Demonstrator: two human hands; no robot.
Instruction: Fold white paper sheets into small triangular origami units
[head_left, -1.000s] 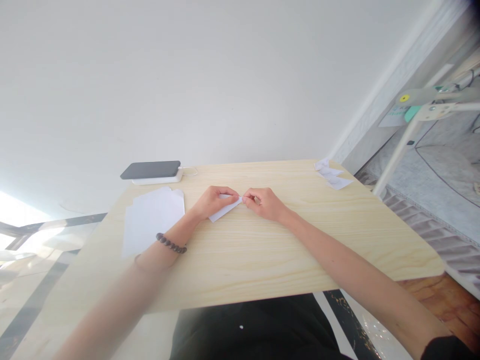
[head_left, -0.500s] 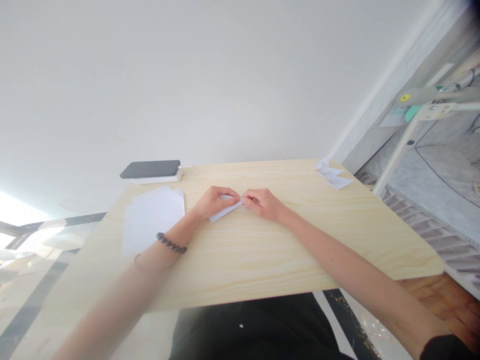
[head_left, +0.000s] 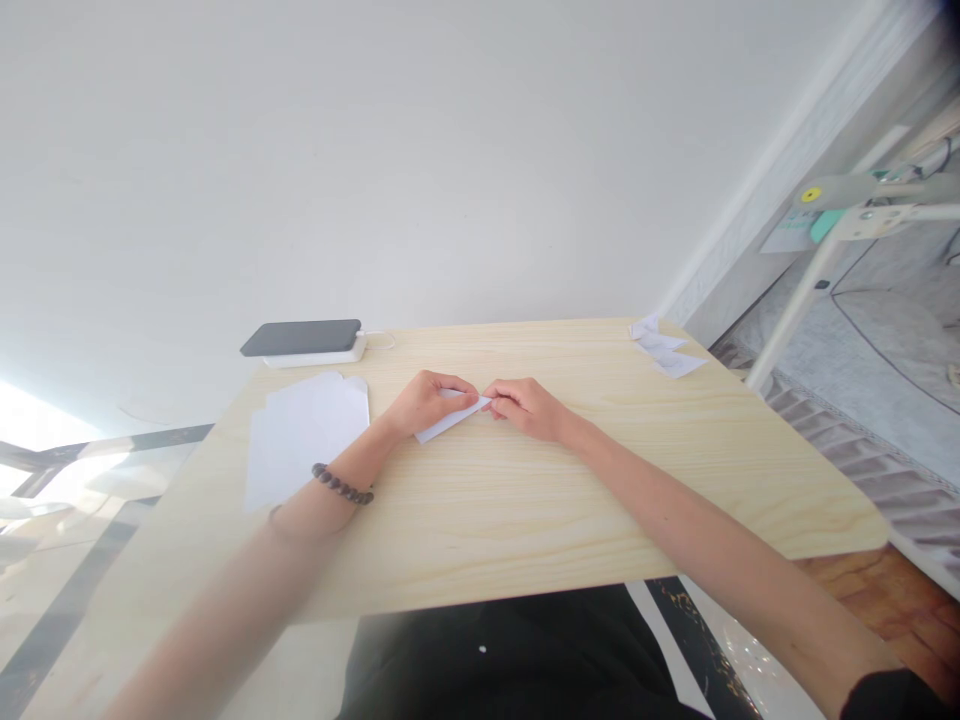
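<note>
A narrow folded piece of white paper [head_left: 450, 421] lies slanted on the wooden table [head_left: 465, 530], its pointed end toward the right. My left hand [head_left: 431, 402] pinches it along the upper side, thumb and fingers closed, hiding part of it. At the pointed tip, my right hand [head_left: 525, 408] has its thumb and forefinger closed on the paper. A dark beaded bracelet [head_left: 343, 485] circles my left wrist.
White paper sheets [head_left: 311, 435] lie at left, partly under my left forearm. Behind them a dark phone [head_left: 301, 338] rests on a white block with a cable. Several folded paper pieces [head_left: 667, 352] sit at the back right. A wall [head_left: 450, 160] rises behind.
The fingers of my right hand have shifted slightly at the paper's tip, so more of the point shows between my hands. My left hand stays almost where it was.
</note>
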